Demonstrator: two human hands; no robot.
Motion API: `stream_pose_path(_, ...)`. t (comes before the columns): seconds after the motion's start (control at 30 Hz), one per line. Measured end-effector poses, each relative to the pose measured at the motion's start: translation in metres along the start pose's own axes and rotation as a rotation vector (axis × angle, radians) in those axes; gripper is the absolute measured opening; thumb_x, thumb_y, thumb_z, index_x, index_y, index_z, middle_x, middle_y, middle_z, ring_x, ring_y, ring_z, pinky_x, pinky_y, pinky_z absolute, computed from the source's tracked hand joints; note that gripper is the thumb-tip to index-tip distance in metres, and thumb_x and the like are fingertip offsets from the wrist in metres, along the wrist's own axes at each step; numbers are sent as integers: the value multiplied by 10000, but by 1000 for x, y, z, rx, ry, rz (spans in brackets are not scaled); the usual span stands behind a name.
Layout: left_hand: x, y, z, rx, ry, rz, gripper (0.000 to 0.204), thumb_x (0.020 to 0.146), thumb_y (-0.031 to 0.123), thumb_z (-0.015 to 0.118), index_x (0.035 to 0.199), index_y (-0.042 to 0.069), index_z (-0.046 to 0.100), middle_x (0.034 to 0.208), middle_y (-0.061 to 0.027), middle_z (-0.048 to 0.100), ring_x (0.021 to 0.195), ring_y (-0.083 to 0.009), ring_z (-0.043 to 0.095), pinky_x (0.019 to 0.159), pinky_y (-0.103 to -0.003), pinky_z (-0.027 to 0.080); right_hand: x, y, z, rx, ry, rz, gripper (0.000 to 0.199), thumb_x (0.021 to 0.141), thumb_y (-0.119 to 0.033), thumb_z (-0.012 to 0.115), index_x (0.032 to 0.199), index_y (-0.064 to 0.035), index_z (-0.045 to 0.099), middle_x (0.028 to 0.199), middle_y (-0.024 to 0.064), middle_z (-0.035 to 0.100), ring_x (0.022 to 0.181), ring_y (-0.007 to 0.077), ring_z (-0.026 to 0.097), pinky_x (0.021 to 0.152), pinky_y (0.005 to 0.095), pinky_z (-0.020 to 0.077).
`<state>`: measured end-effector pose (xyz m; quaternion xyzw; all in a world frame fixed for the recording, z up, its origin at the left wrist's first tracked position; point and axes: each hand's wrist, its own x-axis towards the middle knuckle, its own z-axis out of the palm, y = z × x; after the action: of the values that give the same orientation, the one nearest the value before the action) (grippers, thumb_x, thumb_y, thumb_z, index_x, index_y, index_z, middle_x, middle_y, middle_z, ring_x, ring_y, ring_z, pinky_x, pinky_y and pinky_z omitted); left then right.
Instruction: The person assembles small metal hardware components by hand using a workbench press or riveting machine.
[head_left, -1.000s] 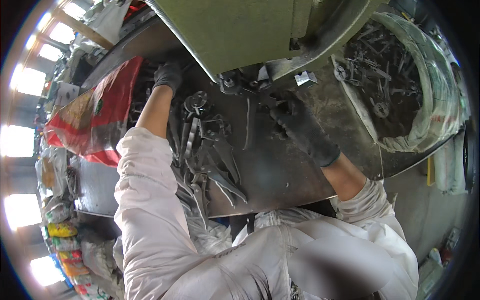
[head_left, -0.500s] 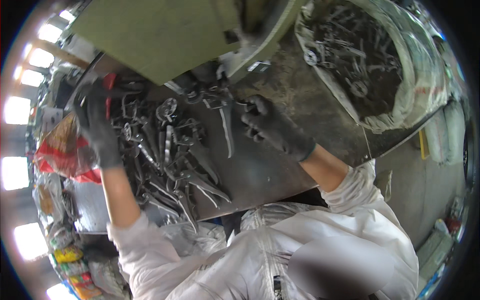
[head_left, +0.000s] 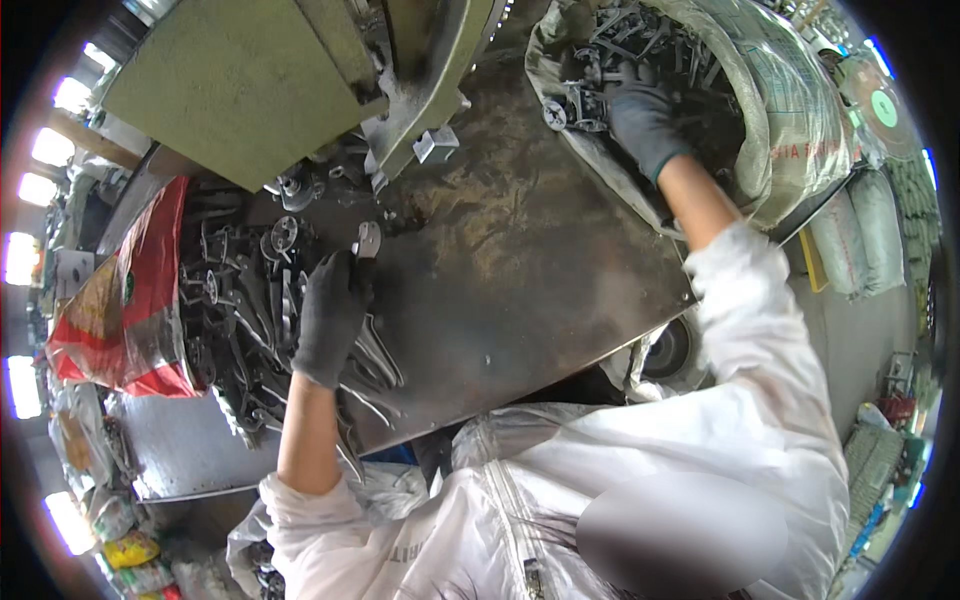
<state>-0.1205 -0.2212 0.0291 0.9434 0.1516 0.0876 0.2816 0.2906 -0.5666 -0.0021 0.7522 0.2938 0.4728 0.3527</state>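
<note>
So: small metal part (head_left: 367,240) sits at the fingertips of the left hand (head_left: 328,318), on the dark steel table (head_left: 520,270) just below the green machine (head_left: 250,80). Left hand gloved in dark grey, palm down, fingers stretched forward and bunched toward the part; looks pinched on it, but the fingertips hide the contact, so I cannot tell for sure. Left forearm bare, runs straight up from the lower edge, white sleeve pushed back at the elbow. Wrist lies over the pile of dark forged pieces (head_left: 240,320) heaped on the table's left side, plier-like shapes, tangled.

Right hand (head_left: 640,120), same dark glove, reaches far up and right into the open sack (head_left: 790,110), arm nearly full stretch, forearm bare, white sleeve from the elbow back. Fingers curled down among the metal parts in the sack (head_left: 600,60), closed around some of them; which piece exactly is too cluttered to tell. Hands well apart, bare table between them.

Red plastic bag (head_left: 130,300) hangs at the table's left edge, just beside the pile. More filled sacks (head_left: 860,230) on the floor at far right.
</note>
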Motion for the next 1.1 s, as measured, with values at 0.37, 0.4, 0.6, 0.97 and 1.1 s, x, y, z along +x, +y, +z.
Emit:
stream_pose_path(0.37, -1, 56, -21, -698, 24, -362, 422, 1085, 368, 573, 1165, -25, 704, 872, -66, 682, 704, -109, 620, 684, -272, 501, 58, 18, -81, 1168, -195, 100, 282, 986, -139, 620, 1256, -61, 638, 1107, 208, 712, 1078, 383, 679, 908, 476, 530)
stream_pose_path(0.4, -3, 53, -22, -776, 13, -430, 409, 1084, 344, 571, 1219, -23, 693, 904, -65, 699, 740, -112, 644, 693, -267, 517, 64, 10, -88, 1301, -134, 231, 262, 991, -155, 621, 1225, -37, 630, 1035, 249, 698, 993, 402, 686, 858, 473, 530)
stream_pose_path(0.6, 2, 37, -14, -724, -4, -314, 414, 1081, 334, 579, 1267, -27, 657, 956, -65, 712, 784, -116, 665, 694, -272, 524, 70, -45, -177, 1967, -834, 110, 281, 984, -133, 634, 1224, 13, 627, 1004, 124, 724, 967, 214, 703, 827, 381, 551)
stream_pose_path(0.97, 21, 34, -12, -651, -129, -126, 455, 1111, 333, 507, 1309, -61, 618, 1003, -96, 733, 848, -124, 678, 741, -280, 538, 65, -84, -271, 2739, -838, 644, 195, 990, -166, 731, 1128, -28, 722, 911, 52, 744, 750, 94, 673, 684, 263, 574)
stream_pose_path(1.1, 30, -3, -4, -301, -90, 34, 383, 1117, 240, 468, 1283, -69, 624, 1025, -122, 739, 856, -172, 701, 777, -314, 568, 74, -81, -289, 2695, -710, 552, 232, 986, -200, 739, 1135, -23, 719, 921, 56, 754, 746, 86, 666, 671, 277, 573)
